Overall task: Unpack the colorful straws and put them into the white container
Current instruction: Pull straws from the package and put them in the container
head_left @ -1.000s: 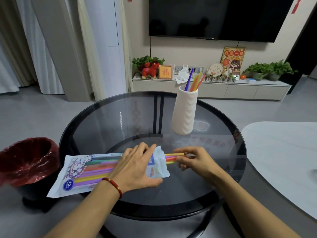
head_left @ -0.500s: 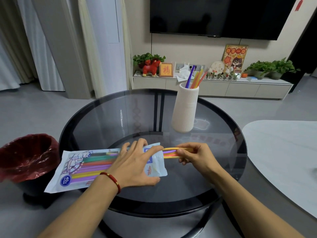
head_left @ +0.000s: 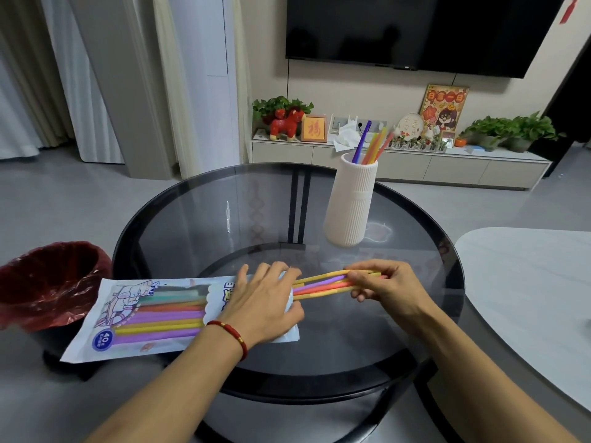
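The room is bright, with soft, even light; no hard shadows fall anywhere; the round glass table (head_left: 198, 225) is shiny and shows a small white glare streak near its middle and pale, wavy reflections beside the white container (head_left: 351, 203); the dark TV (head_left: 415, 27) shows faint, dull reflections; straight things like the curtains (head_left: 28, 75) lean and bend near the edges of the wide view; the right hand (head_left: 383, 287) looks a little blurry; far shelf things look soft.

Glass table (head_left: 198, 225): straw packet (head_left: 153, 318), white container (head_left: 350, 203).
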Motion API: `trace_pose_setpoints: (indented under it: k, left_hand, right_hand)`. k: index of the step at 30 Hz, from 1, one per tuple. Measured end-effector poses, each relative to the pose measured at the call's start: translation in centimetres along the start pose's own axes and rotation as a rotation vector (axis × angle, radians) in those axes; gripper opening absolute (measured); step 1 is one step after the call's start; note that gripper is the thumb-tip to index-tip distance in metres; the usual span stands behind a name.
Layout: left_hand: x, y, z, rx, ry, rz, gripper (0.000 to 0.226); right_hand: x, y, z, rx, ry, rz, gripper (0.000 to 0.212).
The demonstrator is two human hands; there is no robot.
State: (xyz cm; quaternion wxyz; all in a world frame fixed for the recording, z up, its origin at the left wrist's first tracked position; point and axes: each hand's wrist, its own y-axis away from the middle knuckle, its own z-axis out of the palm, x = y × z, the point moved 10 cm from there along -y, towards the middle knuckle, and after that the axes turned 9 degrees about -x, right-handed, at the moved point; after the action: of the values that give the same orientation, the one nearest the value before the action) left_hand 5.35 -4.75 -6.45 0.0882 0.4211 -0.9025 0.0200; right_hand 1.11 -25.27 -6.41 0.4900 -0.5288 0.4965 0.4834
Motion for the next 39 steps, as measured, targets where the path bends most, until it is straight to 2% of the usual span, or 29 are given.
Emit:
trace_pose_setpoints:
  k: [5, 11, 16, 18, 20, 22, 25, 29, 31, 39]
  left_hand:
    - [-0.1, -0.2, 0.6, -0.038, -0.039, -0.015, 0.031]
    - [0.3, -0.4, 0.5, -0.03, -0.11, -0.012, 0.027]
    - [0.4, -0.3, 0.1, 0.007, -0.112, -0.031, 0.027]
    - [0.7, -0.3, 0.1, 0.017, -0.1, -0.02, 0.026]
    - [0.8, -0.4, 0.3, 0.014, -0.081, -0.013, 0.027]
    - [0.0, -0.4, 0.4, 0.003, -0.068, -0.031, 0.03]
    - [-1.0, -0.3, 0.8, -0.027, -0.098, -0.056, 0.037]
    - [-0.1, -0.2, 1.1, -0.031, -0.128, -0.013, 0.032]
    - [0.3, -0.2, 1.1, -0.029, -0.12, 0.0, 0.029]
    - [-0.4, -0.2, 1.8, -0.038, -0.099, -0.02, 0.034]
  right_hand:
    - [-0.1, 0.6, -1.5, 0.016, -0.039, 0.007, 0.028]
    - [0.4, 0.3, -1.1, 0.096, -0.329, -0.007, 0.044]
    - [2.1, -0.5, 3.3, 0.038, -0.508, 0.071, 0.064]
    - [2.5, -0.7, 5.2, 0.045, -0.426, 0.063, 0.051]
    - [2.2, -0.8, 5.4, 0.166, -0.301, 0.033, 0.029]
    - [1.2, -0.8, 4.0, 0.302, -0.188, -0.007, 0.019]
    - [-0.4, -0.2, 0.9, 0.426, -0.118, -0.047, 0.019]
    - [1.0, -0.2, 3.2, 0.295, -0.257, 0.03, 0.026]
    - [1.4, -0.5, 4.3, 0.265, -0.247, 0.056, 0.03]
    - [-3.1, 1.6, -2.8, 0.499, 0.044, -0.064, 0.026]
